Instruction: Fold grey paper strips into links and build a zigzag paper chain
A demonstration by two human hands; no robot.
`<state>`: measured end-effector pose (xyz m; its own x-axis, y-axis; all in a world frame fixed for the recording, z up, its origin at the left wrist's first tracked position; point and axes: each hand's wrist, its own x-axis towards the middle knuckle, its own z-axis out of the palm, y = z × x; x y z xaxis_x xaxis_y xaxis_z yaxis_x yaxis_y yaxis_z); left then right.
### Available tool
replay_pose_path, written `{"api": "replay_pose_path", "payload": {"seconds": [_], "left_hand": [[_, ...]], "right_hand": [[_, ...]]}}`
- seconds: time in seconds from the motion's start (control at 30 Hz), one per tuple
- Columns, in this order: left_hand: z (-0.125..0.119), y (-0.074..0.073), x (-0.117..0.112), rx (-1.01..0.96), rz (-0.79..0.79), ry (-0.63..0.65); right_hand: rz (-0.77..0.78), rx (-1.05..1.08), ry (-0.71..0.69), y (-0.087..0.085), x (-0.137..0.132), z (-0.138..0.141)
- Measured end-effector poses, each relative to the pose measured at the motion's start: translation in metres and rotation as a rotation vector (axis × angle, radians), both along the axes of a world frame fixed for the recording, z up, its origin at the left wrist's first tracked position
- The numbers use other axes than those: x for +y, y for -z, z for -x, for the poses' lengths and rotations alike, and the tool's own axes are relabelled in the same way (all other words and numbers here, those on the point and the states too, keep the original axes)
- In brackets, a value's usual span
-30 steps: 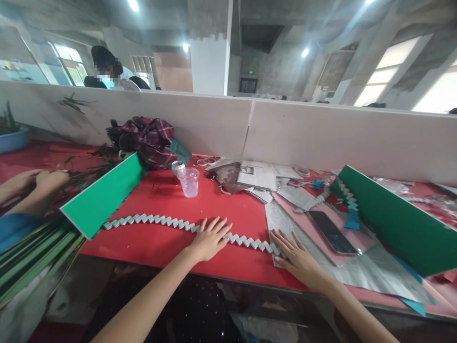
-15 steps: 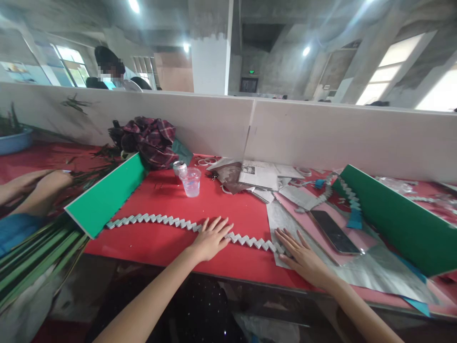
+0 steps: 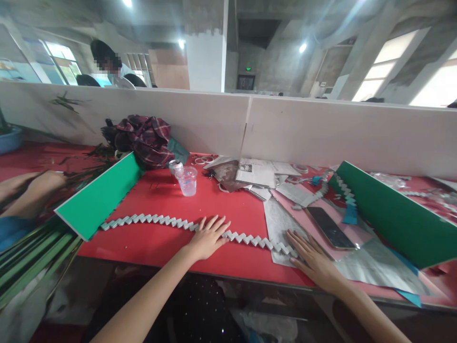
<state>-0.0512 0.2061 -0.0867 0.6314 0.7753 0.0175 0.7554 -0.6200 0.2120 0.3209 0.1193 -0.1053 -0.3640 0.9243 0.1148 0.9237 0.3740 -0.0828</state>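
One pale zigzag chain [image 3: 153,218] crosses the red table [image 3: 157,255] beneath your left hand [image 3: 209,237] and right hand [image 3: 310,255], both flat, clasping nothing. A green panel [image 3: 102,200] stands by its left end; cup [image 3: 188,184], can [image 3: 175,166] and papers [image 3: 255,172] lie beyond, phone [image 3: 330,227] near your right.
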Motion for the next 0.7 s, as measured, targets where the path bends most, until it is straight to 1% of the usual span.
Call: {"api": "replay_pose_path", "payload": {"seconds": [0.07,0.23,0.3,0.37,0.4,0.47,0.57,0.63,0.7], "left_hand": [[0.0,0.0,0.0,-0.005,0.001,0.0],[0.001,0.001,0.001,-0.022,-0.012,0.017],[0.001,0.002,0.002,-0.032,-0.018,0.019],[0.001,0.003,0.002,-0.045,-0.024,0.018],[0.001,0.003,0.002,-0.052,-0.028,0.019],[0.002,0.002,0.002,-0.069,-0.034,0.028],[0.003,-0.002,0.003,-0.104,-0.034,0.046],[0.003,-0.006,0.005,-0.126,-0.037,0.049],[0.002,-0.008,0.006,-0.139,-0.047,0.046]], "right_hand": [[0.03,-0.017,0.012,0.006,-0.001,-0.002],[-0.014,0.012,0.082,0.014,0.0,-0.005],[0.024,0.031,0.07,0.01,0.001,-0.005],[0.043,0.055,0.049,0.001,0.004,-0.007],[0.023,0.066,0.053,-0.006,0.009,-0.008],[-0.085,0.069,0.107,-0.022,0.024,-0.015],[-0.23,0.026,0.244,-0.042,0.058,-0.031],[-0.228,-0.01,0.353,-0.047,0.084,-0.044],[-0.196,-0.055,0.437,-0.045,0.106,-0.054]]}}
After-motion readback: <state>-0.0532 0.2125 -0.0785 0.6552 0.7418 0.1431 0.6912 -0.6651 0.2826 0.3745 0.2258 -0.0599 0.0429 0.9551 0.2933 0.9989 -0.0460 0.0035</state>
